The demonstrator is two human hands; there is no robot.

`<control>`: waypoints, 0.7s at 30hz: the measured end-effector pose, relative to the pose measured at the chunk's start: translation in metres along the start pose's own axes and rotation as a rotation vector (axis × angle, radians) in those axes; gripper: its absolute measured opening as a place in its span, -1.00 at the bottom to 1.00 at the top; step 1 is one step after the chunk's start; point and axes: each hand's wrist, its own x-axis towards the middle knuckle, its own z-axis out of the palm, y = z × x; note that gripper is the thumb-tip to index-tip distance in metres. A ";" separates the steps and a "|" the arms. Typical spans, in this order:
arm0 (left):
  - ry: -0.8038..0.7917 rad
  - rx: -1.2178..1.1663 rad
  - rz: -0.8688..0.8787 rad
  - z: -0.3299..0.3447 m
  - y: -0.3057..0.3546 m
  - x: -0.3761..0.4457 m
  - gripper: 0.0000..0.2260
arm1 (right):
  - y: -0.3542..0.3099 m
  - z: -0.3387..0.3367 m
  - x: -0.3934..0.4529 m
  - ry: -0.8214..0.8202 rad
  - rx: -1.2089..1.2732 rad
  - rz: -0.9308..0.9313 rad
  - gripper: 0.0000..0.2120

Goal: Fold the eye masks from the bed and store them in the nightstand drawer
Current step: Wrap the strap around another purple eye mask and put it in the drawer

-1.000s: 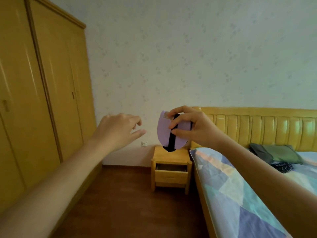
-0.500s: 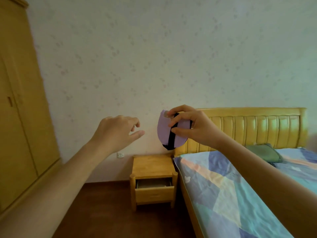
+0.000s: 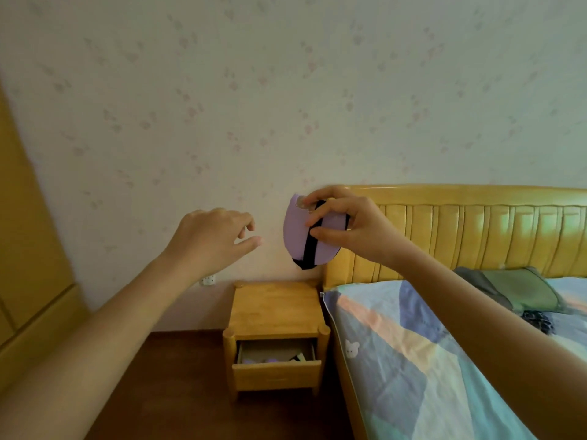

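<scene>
My right hand (image 3: pixel 346 225) pinches a folded lilac eye mask (image 3: pixel 295 236) with a black strap, holding it up in the air in front of the wall. To its left my left hand (image 3: pixel 211 239) hovers with loosely spread fingers and holds nothing. Below them stands the wooden nightstand (image 3: pixel 274 308), its drawer (image 3: pixel 276 368) pulled open. Inside the drawer lie lilac and pale items, partly hidden by the drawer front. The bed (image 3: pixel 428 360) with its pastel patchwork cover runs along the right.
A yellow padded headboard (image 3: pixel 476 233) backs the bed. A green-grey pillow (image 3: pixel 521 289) and a small dark item (image 3: pixel 538 320) lie on the bed's far right. A yellow wardrobe (image 3: pixel 28 249) stands at the left, with brown wood floor (image 3: pixel 178 392) between it and the nightstand.
The view has swung right and come closer to the nightstand, so the wardrobe has slid off to the left. Both hands keep the same pose, the right still holding the mask.
</scene>
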 end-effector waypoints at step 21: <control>-0.461 -0.342 -0.112 0.419 -0.151 0.157 -0.74 | 0.381 0.218 0.143 -0.189 0.286 0.474 -0.81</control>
